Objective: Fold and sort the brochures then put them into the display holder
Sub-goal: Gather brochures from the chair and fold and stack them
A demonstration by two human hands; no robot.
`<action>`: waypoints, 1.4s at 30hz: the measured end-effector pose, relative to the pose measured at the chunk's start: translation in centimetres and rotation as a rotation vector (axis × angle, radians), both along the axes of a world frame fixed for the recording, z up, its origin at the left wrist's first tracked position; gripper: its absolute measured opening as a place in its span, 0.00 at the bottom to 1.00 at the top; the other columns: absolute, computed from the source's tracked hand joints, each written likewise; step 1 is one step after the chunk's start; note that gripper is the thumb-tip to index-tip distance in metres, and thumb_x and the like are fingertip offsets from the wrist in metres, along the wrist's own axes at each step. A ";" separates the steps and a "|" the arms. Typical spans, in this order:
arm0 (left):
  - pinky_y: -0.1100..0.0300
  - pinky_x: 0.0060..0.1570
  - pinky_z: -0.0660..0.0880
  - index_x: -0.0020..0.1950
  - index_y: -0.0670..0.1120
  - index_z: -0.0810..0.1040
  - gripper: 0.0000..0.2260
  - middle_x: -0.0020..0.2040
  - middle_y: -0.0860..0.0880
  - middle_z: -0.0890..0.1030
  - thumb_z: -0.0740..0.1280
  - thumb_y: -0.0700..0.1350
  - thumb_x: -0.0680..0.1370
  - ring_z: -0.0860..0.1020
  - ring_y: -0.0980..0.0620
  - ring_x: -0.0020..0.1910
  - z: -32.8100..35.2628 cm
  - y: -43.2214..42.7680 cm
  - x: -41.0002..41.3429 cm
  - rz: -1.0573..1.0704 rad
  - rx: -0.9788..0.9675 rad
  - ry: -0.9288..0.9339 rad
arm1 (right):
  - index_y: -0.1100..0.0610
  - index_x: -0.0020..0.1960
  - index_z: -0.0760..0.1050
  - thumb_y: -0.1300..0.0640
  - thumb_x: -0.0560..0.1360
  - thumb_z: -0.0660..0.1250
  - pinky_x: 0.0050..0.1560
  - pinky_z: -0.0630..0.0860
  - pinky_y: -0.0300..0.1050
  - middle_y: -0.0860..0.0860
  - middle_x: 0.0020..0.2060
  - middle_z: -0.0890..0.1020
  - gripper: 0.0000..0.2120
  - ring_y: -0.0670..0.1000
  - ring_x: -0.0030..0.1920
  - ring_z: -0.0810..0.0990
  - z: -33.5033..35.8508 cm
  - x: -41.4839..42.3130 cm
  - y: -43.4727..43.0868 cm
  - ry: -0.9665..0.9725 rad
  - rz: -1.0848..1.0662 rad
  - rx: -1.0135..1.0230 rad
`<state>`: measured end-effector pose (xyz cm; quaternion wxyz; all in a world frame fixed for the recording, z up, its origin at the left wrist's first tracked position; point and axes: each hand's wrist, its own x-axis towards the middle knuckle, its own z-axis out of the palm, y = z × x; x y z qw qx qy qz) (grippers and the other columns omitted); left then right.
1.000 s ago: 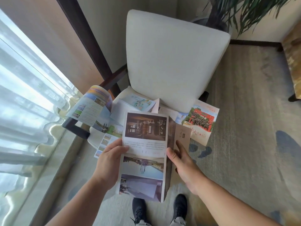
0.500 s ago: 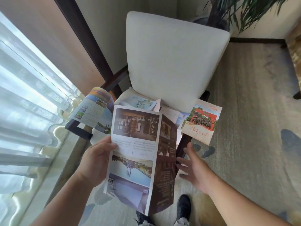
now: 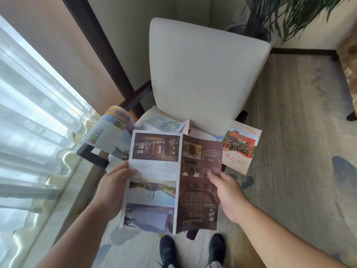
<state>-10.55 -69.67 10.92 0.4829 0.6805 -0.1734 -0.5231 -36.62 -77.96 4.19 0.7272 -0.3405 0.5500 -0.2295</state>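
I see the white chair (image 3: 202,74) biggest, w/ loose sheets on its seat. The red-gate brochure (image 3: 239,149) hangs off the seat's R side and the curled blue brochure (image 3: 108,136) lies over the L armrest. The open brochure (image 3: 154,190) is held in the air in front of the seat. L grip (image 3: 114,188) pinches its L edge, thumb on top. R grip (image 3: 228,194) is blurred, fingers fairly straight, laid on the brown R panel.

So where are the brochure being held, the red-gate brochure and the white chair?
held brochure (image 3: 152,191): head view, on its lake photo.
red-gate brochure (image 3: 239,146): head view, on the red gate picture.
white chair (image 3: 202,74): head view, middle of the backrest.
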 end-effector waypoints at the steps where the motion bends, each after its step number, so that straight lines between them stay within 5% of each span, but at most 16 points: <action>1: 0.47 0.44 0.79 0.53 0.45 0.84 0.15 0.50 0.38 0.84 0.60 0.36 0.76 0.83 0.39 0.43 -0.2 -0.1 0.0 0.020 0.033 -0.055 | 0.50 0.48 0.82 0.47 0.79 0.64 0.55 0.78 0.60 0.53 0.47 0.86 0.11 0.57 0.50 0.84 0.0 -0.1 -0.2 0.095 0.004 -0.060; 5: 0.49 0.48 0.79 0.52 0.48 0.83 0.14 0.47 0.47 0.86 0.60 0.36 0.78 0.85 0.47 0.45 -0.7 -0.7 -1.4 -0.025 0.135 -0.239 | 0.54 0.47 0.80 0.47 0.79 0.62 0.42 0.78 0.53 0.58 0.44 0.84 0.13 0.51 0.40 0.80 1.0 0.4 -0.6 0.267 0.027 -0.293; 9: 0.55 0.46 0.79 0.51 0.51 0.82 0.13 0.45 0.52 0.86 0.60 0.38 0.80 0.84 0.51 0.46 -0.9 -1.4 -3.6 -0.053 0.132 -0.279 | 0.52 0.40 0.76 0.47 0.79 0.61 0.35 0.72 0.50 0.46 0.28 0.78 0.13 0.45 0.29 0.75 3.1 1.9 -0.1 0.252 0.098 -0.398; 12: 0.51 0.50 0.78 0.53 0.50 0.82 0.13 0.47 0.50 0.86 0.59 0.37 0.79 0.83 0.48 0.48 -0.7 -1.8 -5.6 -0.094 0.074 -0.240 | 0.42 0.50 0.77 0.37 0.74 0.58 0.49 0.78 0.50 0.41 0.43 0.84 0.14 0.43 0.45 0.81 4.3 3.3 0.9 0.194 0.243 -0.465; 16: 0.54 0.46 0.79 0.52 0.52 0.81 0.08 0.49 0.47 0.85 0.63 0.49 0.79 0.83 0.48 0.48 -0.7 -1.5 -7.6 -0.151 -0.006 -0.089 | 0.23 0.59 0.68 0.36 0.73 0.57 0.62 0.72 0.42 0.37 0.60 0.75 0.15 0.37 0.62 0.73 5.1 5.3 2.4 0.073 0.487 -0.479; 19: 0.47 0.52 0.80 0.54 0.53 0.79 0.12 0.50 0.48 0.85 0.65 0.57 0.75 0.83 0.49 0.50 -0.9 -1.0 -7.7 -0.145 -0.014 -0.053 | 0.30 0.66 0.67 0.45 0.74 0.59 0.64 0.72 0.45 0.37 0.63 0.71 0.21 0.37 0.61 0.72 4.6 5.6 2.7 0.139 0.571 -0.492; 21: 0.42 0.53 0.80 0.53 0.56 0.80 0.07 0.48 0.50 0.85 0.66 0.49 0.76 0.84 0.48 0.47 -0.8 -0.9 -7.4 -0.128 0.009 -0.151 | 0.35 0.64 0.70 0.48 0.75 0.61 0.64 0.72 0.43 0.36 0.62 0.70 0.18 0.37 0.60 0.72 4.4 5.6 2.7 0.197 0.570 -0.528; 23: 0.40 0.52 0.79 0.49 0.59 0.81 0.13 0.46 0.50 0.86 0.63 0.41 0.77 0.84 0.47 0.45 -0.6 -0.7 -6.7 -0.087 0.038 -0.163 | 0.39 0.69 0.68 0.49 0.76 0.64 0.62 0.72 0.42 0.40 0.62 0.69 0.22 0.41 0.61 0.72 4.4 5.5 2.1 0.307 0.453 -0.525; 27: 0.36 0.56 0.76 0.50 0.53 0.84 0.13 0.49 0.42 0.85 0.66 0.43 0.70 0.83 0.40 0.48 0.1 0.0 -4.9 0.001 0.001 0.038 | 0.44 0.75 0.59 0.44 0.70 0.70 0.65 0.71 0.55 0.45 0.66 0.67 0.37 0.50 0.65 0.72 4.7 5.0 0.2 0.281 0.195 -0.224; 32: 0.43 0.52 0.79 0.54 0.50 0.83 0.14 0.51 0.40 0.84 0.65 0.39 0.73 0.82 0.39 0.48 0.2 0.9 -3.0 -0.005 -0.046 0.125 | 0.52 0.60 0.78 0.61 0.78 0.64 0.51 0.78 0.50 0.53 0.53 0.85 0.12 0.53 0.52 0.84 4.6 6.1 -0.1 -0.156 0.211 -0.034; 38: 0.49 0.51 0.78 0.57 0.54 0.76 0.08 0.49 0.51 0.83 0.65 0.46 0.78 0.81 0.53 0.47 0.8 1.2 -1.3 -0.004 0.097 -0.430 | 0.43 0.48 0.81 0.57 0.75 0.63 0.53 0.80 0.56 0.50 0.48 0.86 0.11 0.55 0.51 0.84 5.1 9.6 1.1 -0.008 0.198 -0.222; 40: 0.52 0.50 0.76 0.60 0.52 0.74 0.11 0.54 0.51 0.80 0.63 0.53 0.79 0.79 0.55 0.50 1.5 1.5 -0.1 0.081 0.121 -0.371 | 0.40 0.48 0.80 0.53 0.72 0.63 0.50 0.81 0.51 0.45 0.46 0.86 0.11 0.51 0.50 0.84 5.5 10.6 1.5 0.097 0.235 -0.345; 42: 0.50 0.48 0.78 0.60 0.49 0.75 0.18 0.56 0.47 0.79 0.60 0.60 0.79 0.79 0.49 0.53 2.2 1.6 1.5 0.182 0.159 -0.058 | 0.34 0.49 0.79 0.55 0.75 0.62 0.45 0.78 0.36 0.39 0.46 0.85 0.15 0.42 0.48 0.82 5.9 11.5 2.1 0.118 0.302 -0.448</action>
